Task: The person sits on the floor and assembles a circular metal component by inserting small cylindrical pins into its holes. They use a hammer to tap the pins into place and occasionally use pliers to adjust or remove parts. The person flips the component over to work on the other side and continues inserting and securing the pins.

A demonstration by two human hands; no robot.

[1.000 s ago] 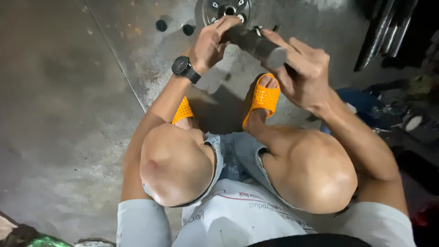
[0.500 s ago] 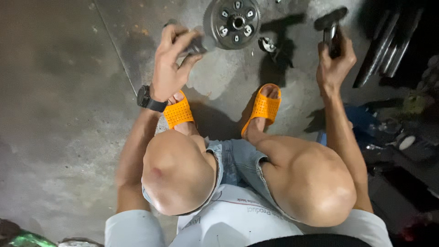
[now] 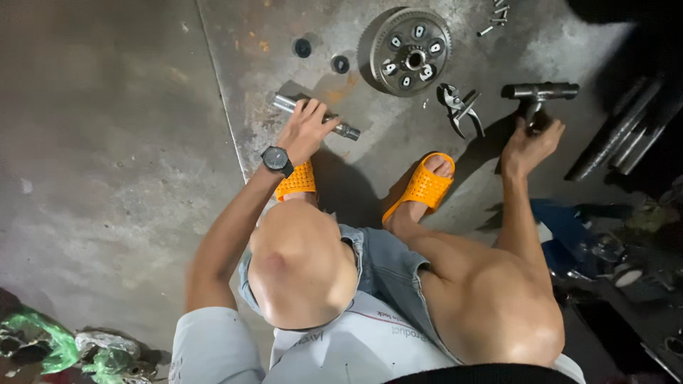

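Both hands had dropped toward the concrete floor since the earlier frame. Left hand lay with fingers curled over a steel shaft on the floor, just below the toothed hub. Right hand gripped the stem of a T-shaped wrench beside the pliers.

I see my left arm stretched forward past my left knee, wrist bent, the left hand palm-down with its fingers spread and curled over. My right arm reaches out past my right knee, nearly straight, the right hand raised at the wrist, its fingers closed in a grip.
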